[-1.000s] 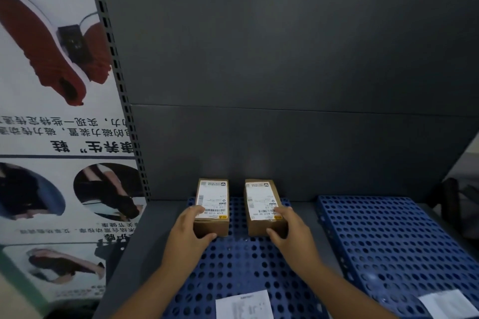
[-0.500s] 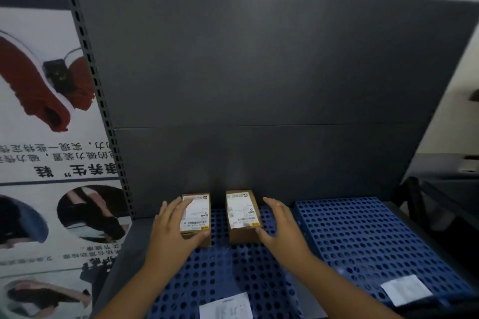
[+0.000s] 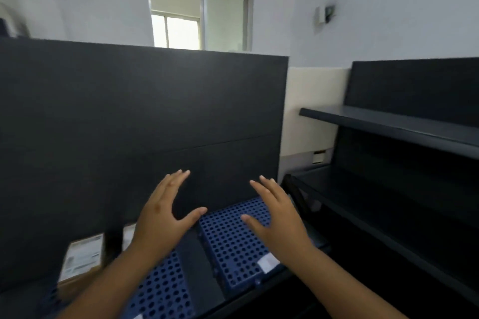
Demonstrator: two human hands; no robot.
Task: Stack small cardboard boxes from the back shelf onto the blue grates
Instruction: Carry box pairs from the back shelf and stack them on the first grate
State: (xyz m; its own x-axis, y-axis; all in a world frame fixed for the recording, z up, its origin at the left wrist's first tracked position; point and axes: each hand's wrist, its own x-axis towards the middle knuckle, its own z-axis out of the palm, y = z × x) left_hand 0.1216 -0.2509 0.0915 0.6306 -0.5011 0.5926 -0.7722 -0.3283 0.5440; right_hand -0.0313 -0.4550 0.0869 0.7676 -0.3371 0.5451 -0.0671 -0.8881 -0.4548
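Two small cardboard boxes with white labels lie side by side on the left blue grate [image 3: 166,290]. The left box [image 3: 81,259] shows at the lower left, and only a corner of the second box [image 3: 128,235] peeks out behind my left hand [image 3: 162,220]. Both my left hand and my right hand [image 3: 278,217] are raised above the grates, fingers spread, holding nothing. My right hand hovers over the right blue grate [image 3: 233,248], which carries a white paper label [image 3: 267,263] near its front.
A tall dark back panel [image 3: 145,116] stands behind the grates. To the right stand dark shelves [image 3: 394,127], one above another, with a gap between the two units. A window [image 3: 199,13] and white wall lie beyond.
Both hands have let go of the two boxes and lifted away with fingers spread. My view has swung up and to the right, so the boxes now sit at the lower left.
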